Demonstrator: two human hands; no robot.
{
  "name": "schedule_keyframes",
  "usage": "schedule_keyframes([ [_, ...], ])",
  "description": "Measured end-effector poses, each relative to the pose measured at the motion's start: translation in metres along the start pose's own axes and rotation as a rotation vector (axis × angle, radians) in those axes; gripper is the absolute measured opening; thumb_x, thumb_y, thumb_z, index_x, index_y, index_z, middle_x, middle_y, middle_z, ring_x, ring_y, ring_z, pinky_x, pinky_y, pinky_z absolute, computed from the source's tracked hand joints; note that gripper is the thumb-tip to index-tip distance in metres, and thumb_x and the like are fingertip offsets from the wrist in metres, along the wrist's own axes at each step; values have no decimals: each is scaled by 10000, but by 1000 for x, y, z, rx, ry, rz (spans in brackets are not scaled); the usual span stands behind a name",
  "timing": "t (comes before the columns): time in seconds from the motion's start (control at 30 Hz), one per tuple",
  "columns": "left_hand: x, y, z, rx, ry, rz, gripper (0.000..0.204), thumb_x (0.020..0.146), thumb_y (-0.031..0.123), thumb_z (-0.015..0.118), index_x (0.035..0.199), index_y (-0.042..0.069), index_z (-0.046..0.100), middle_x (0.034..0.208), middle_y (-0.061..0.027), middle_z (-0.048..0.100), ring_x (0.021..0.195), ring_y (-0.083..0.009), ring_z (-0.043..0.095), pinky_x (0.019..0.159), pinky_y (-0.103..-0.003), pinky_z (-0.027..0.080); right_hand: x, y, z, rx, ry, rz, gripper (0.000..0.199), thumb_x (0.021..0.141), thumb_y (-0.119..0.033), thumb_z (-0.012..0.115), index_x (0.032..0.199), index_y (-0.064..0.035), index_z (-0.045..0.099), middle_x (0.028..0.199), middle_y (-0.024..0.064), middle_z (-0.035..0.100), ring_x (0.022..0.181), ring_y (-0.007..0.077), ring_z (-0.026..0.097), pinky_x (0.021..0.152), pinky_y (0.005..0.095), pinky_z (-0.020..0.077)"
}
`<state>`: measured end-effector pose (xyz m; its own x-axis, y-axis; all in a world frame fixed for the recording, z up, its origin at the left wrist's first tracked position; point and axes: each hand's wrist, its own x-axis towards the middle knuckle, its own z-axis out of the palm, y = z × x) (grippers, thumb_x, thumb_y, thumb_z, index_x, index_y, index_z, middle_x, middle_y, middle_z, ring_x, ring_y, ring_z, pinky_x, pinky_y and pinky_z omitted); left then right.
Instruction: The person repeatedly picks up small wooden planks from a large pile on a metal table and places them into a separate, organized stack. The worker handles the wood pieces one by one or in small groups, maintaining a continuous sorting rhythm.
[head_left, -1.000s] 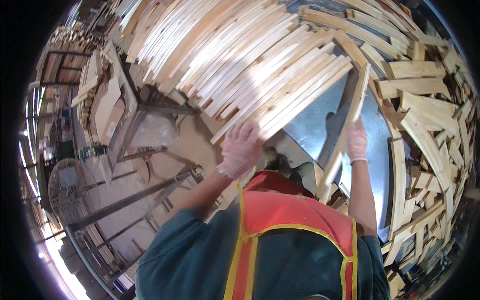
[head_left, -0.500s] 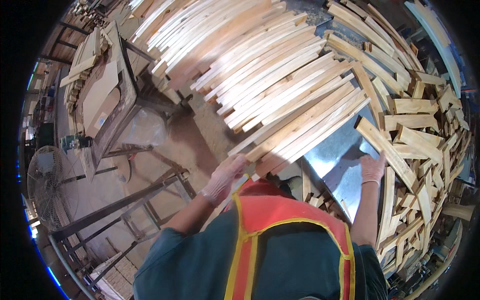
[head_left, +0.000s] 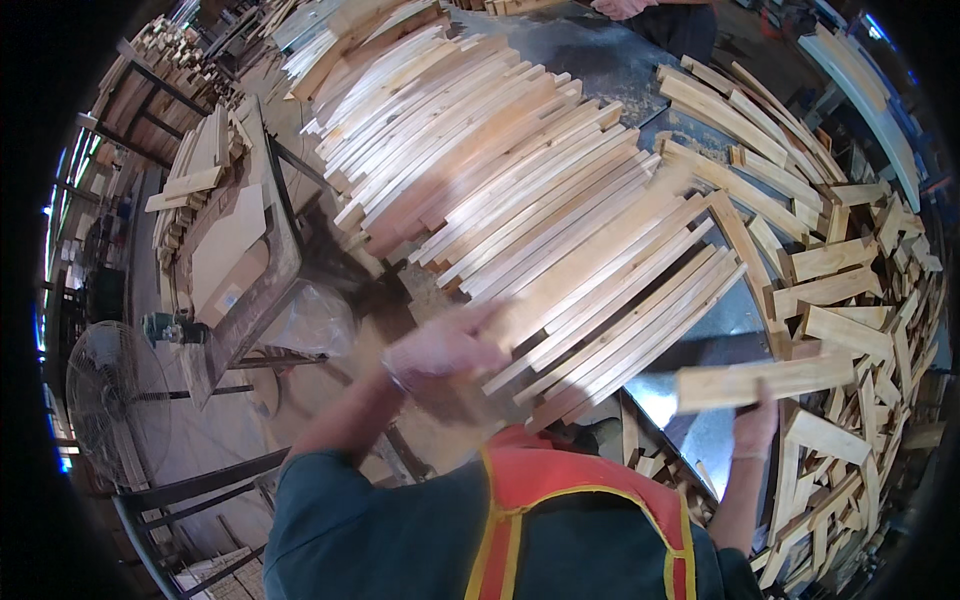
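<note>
My left hand [head_left: 445, 350], in a light glove and blurred by motion, closes on the near end of a wooden strip [head_left: 590, 270]. That strip is blurred too and lies across the row of pale wooden strips [head_left: 540, 165]. My gloved right hand [head_left: 756, 428] grips a short wooden board [head_left: 765, 384] from its near side, with the fingertips at its edge. The board is held roughly level above a shiny metal tabletop [head_left: 655, 395]. Several strips at the near end of the row lie beside a dark gap.
A heap of short wood pieces [head_left: 850, 330] fills the right side. At the left stand a table [head_left: 285, 240] with boards on it, a round fan [head_left: 105, 385] and a dark metal frame [head_left: 200, 475]. Another person's hand [head_left: 625, 8] shows at the far edge.
The board at my right hand has come up off the heap's edge and turned level. My left hand has moved to another strip, which is shifting, and a gap shows among the near strips.
</note>
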<state>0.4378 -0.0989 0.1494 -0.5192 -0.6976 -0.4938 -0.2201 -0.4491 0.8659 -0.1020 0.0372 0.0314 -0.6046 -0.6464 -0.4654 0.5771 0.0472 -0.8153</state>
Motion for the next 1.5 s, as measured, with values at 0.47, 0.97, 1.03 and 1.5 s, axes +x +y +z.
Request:
schedule_keyframes([
  [0.47, 43, -46, -238, 1317, 1279, 64, 511, 919, 468, 628, 1268, 97, 649, 1261, -182, 672, 1088, -411, 671, 971, -494, 528, -71, 92, 113, -695, -588, 326, 716, 942, -409, 755, 1527, -107, 473, 1258, 43, 638, 999, 136, 588, 854, 332, 497],
  [0.97, 44, -189, 18, -645, -17, -100, 883, 907, 594, 747, 1554, 64, 462, 1494, -88, 556, 1394, -244, 487, 1194, -397, 388, 44, -87, -192, -1355, 787, -64, 1153, 806, -501, 843, 1615, 48, 232, 1502, 242, 464, 1355, 399, 510, 1154, 388, 402],
  [1.03, 31, -166, 24, -531, 138, -49, 739, 967, 569, 679, 1468, 40, 562, 1411, -100, 636, 1291, -249, 591, 1112, -406, 451, 45, -71, -205, -1164, 668, -276, 1103, 838, -422, 847, 1630, 18, 217, 1539, 264, 450, 1387, 406, 496, 1165, 422, 406],
  [1.5, 171, 18, 35, 394, -101, -99, 566, 856, 255, 775, 1311, -32, 599, 938, -145, 685, 786, -242, 699, 638, -378, 583, 1, 71, -31, -978, -107, 11, 711, 929, -301, 653, 1550, -31, 438, 1175, 140, 662, 903, 272, 671, 848, 405, 549],
])
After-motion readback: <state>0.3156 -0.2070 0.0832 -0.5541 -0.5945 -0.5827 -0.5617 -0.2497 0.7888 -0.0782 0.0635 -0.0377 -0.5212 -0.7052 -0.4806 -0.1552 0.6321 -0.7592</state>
